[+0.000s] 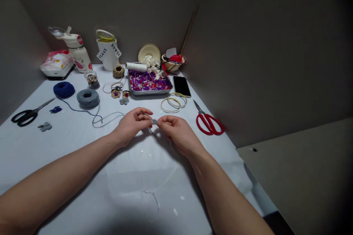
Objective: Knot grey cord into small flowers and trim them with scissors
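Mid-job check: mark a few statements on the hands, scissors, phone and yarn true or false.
1. Left hand and right hand both pinch a small grey piece. True.
2. The red scissors lie left of the hands. False: they lie right; the black scissors lie left.
3. The phone lies in the bead tray. False: it lies on the table beside the tray.
4. The grey yarn ball sits near the blue yarn ball. True.

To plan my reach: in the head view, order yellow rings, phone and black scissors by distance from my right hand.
Right hand, pinching grey piece:
1. Yellow rings, just beyond it.
2. Phone, behind the rings.
3. Black scissors, far left.
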Motion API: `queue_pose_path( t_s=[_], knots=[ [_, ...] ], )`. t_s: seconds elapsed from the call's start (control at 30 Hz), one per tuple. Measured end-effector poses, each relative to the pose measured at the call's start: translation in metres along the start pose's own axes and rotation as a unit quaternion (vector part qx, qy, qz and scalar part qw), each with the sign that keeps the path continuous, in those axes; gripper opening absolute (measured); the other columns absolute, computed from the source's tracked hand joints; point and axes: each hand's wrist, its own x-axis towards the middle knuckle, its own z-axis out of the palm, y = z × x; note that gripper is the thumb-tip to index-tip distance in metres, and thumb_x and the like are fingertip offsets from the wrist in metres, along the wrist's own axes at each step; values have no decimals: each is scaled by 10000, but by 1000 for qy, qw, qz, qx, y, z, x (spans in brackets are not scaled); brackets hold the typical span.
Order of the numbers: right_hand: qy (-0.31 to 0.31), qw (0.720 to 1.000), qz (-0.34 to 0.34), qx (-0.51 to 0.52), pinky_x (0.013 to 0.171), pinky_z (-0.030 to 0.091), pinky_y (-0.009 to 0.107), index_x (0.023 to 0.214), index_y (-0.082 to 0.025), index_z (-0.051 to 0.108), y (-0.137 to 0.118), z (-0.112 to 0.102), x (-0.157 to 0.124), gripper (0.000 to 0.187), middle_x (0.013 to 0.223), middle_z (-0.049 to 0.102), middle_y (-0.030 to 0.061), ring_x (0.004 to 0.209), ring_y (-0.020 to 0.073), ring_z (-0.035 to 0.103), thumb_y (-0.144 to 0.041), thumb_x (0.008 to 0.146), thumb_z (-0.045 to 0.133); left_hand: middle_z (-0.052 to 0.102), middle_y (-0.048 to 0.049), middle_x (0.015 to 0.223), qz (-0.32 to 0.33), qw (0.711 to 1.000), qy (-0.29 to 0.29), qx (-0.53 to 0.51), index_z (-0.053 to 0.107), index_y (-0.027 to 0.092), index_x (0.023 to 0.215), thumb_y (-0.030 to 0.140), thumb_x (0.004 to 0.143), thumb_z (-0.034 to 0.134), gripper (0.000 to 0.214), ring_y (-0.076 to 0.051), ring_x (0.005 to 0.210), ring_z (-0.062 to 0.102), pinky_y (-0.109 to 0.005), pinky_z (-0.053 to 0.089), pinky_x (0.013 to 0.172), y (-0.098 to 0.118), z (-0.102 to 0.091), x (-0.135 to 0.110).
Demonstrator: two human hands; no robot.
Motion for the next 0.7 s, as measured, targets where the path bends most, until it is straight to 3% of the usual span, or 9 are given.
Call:
queue_pose_path(
  t_s=[0.2, 0.47, 0.7],
  knots=[
    [45, 998, -26, -32, 440, 190, 232, 663, -179, 566, 3, 5, -2, 144, 480, 331, -90, 433, 65, 257, -316, 689, 604, 615, 5, 742, 31, 999, 12, 21, 593, 170, 897, 117, 679, 681, 241, -97, 676, 559, -271, 426, 692, 0, 4, -2],
    [122, 983, -65, -118, 474, 265, 234, 660, -177, 582, 4, 11, -4, 87, 510, 421, -54, 477, 91, 344, -261, 663, 557, 597, 2, 753, 55, 997, 34, 48, 588, 164, 869, 92, 666, 669, 231, -106, 708, 551, -269, 432, 692, 2, 9, -5],
    [103, 990, -57, -75, 450, 232, 226, 693, -173, 573, 1, 13, -6, 115, 515, 399, -60, 463, 80, 310, -285, 679, 557, 607, 0, 774, 53, 998, 30, 32, 583, 169, 898, 96, 679, 662, 244, -104, 720, 557, -271, 431, 707, 2, 9, -5]
  ],
)
